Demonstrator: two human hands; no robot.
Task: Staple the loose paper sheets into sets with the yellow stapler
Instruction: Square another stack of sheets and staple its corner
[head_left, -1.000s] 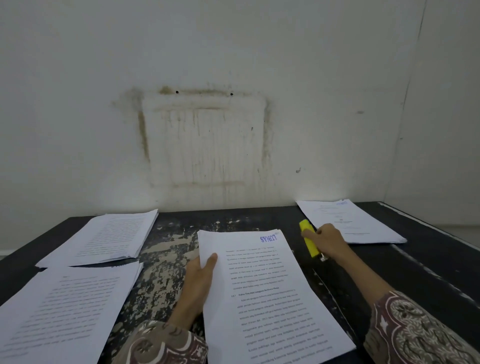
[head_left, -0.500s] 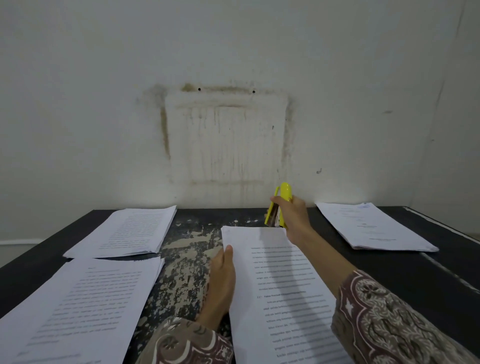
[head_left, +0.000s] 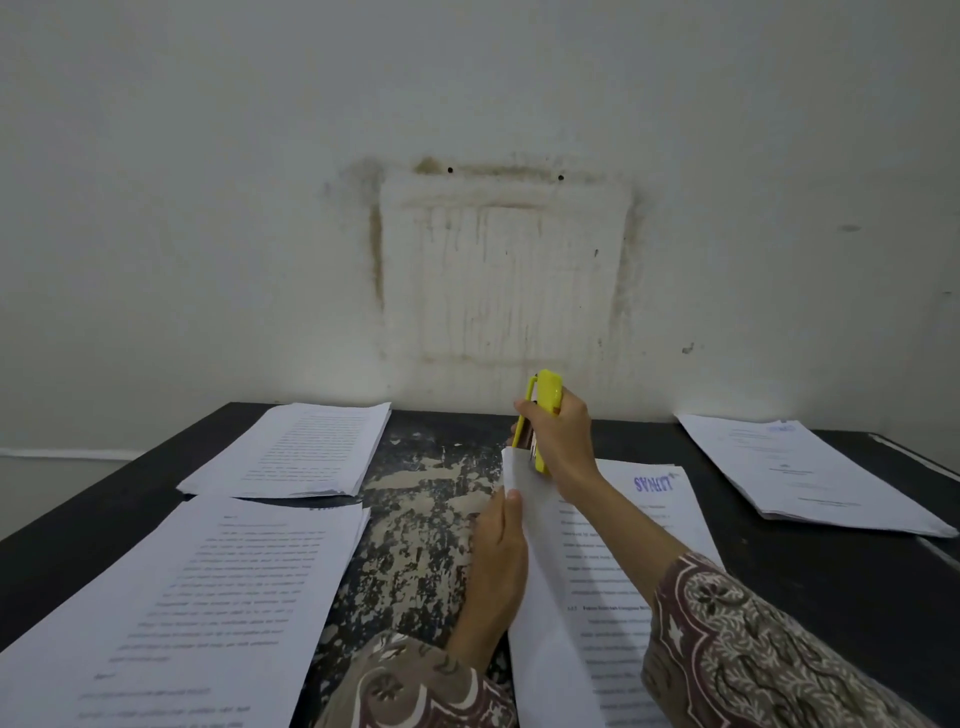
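**Corner in the stapler's mouth, one squeeze short of a set**

At the far left corner of the middle paper set (head_left: 618, 587) I see the yellow stapler (head_left: 543, 421) stood nearly on end, its lower tip over the lifted corner. My right hand (head_left: 563, 447) has its grip wrapped round the stapler body; my left hand (head_left: 496, 556) pinches the set's left edge just below the stapler, thumb on top.

The risk I judge: the corner is raised and curled, so the sheets may fan and the staple may miss the lower ones or bite too near the edge. A steep stapler could also skid off as I squeeze.

Left of the stapler lies bare, scuffed bench (head_left: 415, 519), then two paper stacks (head_left: 291, 452) (head_left: 171, 608). Right of it, well apart, another stack (head_left: 810, 473) lies near the bench's edge. Behind the stapler the wall (head_left: 498, 260) stands close, leaving little room forward.
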